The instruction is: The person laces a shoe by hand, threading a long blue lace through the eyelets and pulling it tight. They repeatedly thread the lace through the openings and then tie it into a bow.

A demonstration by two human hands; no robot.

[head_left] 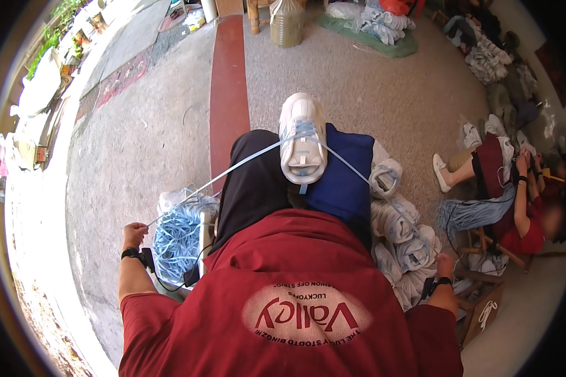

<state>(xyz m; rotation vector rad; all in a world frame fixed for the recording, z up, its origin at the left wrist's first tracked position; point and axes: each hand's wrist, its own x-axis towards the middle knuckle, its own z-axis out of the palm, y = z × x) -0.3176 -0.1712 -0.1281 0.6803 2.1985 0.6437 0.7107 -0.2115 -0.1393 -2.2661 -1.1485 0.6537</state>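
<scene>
A white sneaker [302,164] with light blue lacing rests on my lap, between my dark trouser leg [256,164] and a folded blue cloth [346,179]. From its upper eyelets a light blue shoelace [242,163] stretches out to both sides. Far out on the left, my left hand [135,234] is closed in a pinch on one end. The other end runs down to the right toward my right hand [445,265], which looks closed on it beside a stack of shoes. That hand's fingertips are partly hard to make out.
Left of my leg, a heap of light blue shoelaces [177,245] fills a container. Several white shoes in clear plastic bags [396,220] are piled at my right. Another person [525,220] sits farther right, handling shoes. A large lidded jar [287,25] stands ahead.
</scene>
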